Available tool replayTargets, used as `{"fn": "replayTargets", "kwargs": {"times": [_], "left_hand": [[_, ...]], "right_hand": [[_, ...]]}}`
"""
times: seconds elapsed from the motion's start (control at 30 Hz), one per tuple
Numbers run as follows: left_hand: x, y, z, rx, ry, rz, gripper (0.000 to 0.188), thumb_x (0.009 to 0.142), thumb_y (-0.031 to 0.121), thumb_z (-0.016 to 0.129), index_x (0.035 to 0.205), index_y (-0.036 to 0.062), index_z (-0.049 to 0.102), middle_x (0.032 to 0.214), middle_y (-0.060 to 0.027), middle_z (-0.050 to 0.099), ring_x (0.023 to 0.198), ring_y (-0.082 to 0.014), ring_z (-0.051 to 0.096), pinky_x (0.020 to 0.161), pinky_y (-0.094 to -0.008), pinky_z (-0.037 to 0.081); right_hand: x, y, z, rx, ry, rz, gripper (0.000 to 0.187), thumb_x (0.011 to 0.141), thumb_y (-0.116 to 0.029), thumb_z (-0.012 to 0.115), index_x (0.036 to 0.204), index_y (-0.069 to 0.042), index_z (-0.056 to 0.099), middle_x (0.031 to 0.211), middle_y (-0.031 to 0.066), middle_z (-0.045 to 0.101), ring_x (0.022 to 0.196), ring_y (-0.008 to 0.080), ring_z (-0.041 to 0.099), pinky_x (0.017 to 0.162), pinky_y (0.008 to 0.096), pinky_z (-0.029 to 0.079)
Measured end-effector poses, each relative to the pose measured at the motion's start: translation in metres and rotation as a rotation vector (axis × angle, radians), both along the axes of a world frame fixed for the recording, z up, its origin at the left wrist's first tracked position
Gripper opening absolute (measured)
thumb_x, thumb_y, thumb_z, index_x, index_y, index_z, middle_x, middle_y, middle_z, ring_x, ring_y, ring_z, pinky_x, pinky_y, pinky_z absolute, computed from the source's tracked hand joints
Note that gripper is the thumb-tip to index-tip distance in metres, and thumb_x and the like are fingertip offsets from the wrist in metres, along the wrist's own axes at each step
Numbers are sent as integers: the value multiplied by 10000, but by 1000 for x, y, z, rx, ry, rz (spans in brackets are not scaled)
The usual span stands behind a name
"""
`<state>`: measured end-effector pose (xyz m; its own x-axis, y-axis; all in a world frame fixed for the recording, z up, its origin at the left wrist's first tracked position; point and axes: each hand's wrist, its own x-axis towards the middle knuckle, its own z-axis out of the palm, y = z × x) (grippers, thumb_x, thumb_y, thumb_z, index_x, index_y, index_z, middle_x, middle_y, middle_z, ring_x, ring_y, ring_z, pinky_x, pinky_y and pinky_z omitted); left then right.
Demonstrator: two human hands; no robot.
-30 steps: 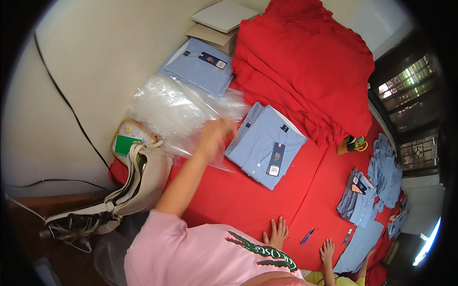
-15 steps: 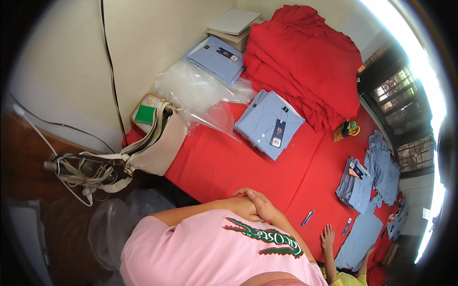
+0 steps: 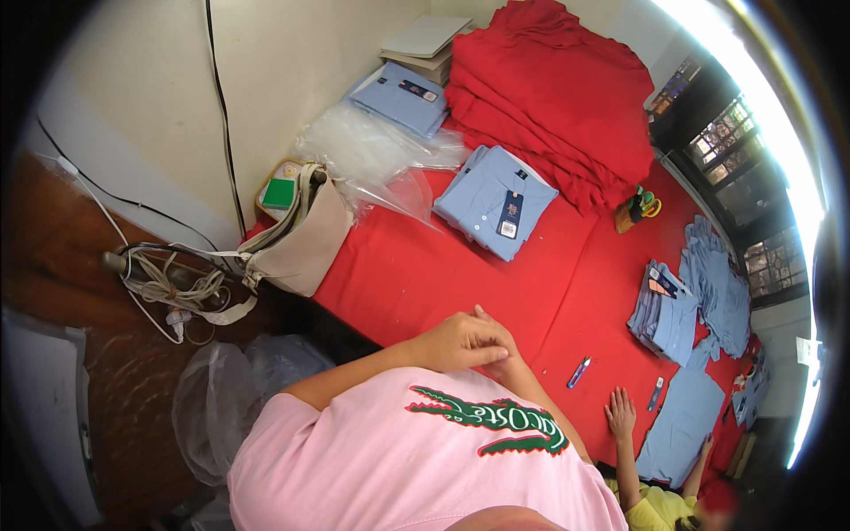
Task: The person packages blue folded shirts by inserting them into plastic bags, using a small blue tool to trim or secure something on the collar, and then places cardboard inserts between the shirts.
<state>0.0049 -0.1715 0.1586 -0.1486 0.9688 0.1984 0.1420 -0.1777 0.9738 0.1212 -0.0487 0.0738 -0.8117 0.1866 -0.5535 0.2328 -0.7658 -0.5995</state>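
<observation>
In front of my pink shirt, at the edge of the red-covered table, my two hands are held together. My left hand (image 3: 455, 342) lies over the other, its bent fingers wrapped against it. Behind it, my right hand (image 3: 501, 339) is mostly covered, and only a fingertip and the part near the wrist show. No garment or tool is seen in either hand. Ahead of them on the table lies a stack of folded light-blue shirts (image 3: 478, 208) with a dark hang tag on top.
Clear plastic bags (image 3: 341, 146), a second blue shirt stack (image 3: 400, 99) and a heaped red cloth (image 3: 549, 97) lie farther back. A beige bag (image 3: 310, 239) sits at the left corner. At right, a co-worker's hand (image 3: 622, 412) rests near a blue pen-like tool (image 3: 579, 373) and a flat blue garment (image 3: 682, 425).
My hands have shifted against each other; the left one now covers more of the right. The view has moved slightly. The co-worker's hand still rests on the table.
</observation>
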Motion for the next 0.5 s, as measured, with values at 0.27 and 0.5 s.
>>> {"fn": "replayTargets", "kwargs": {"times": [0.27,0.5], "left_hand": [[-28,-10,88,193,-324,-303,250,1045,105,608,1194,-37,750,1098,-150,791,957,-208,730,904,-373,570],[-75,-24,45,351,-798,383,236,1059,208,562,1062,14,697,907,-96,722,883,-214,701,886,-373,566]], "right_hand": [[21,23,55,294,120,59,721,1147,-584,306,1325,31,638,1066,116,730,828,195,661,795,342,533],[6,11,256,533,749,347,1246,944,-944,89,1568,56,493,1388,228,692,1207,300,684,1034,401,479]]}}
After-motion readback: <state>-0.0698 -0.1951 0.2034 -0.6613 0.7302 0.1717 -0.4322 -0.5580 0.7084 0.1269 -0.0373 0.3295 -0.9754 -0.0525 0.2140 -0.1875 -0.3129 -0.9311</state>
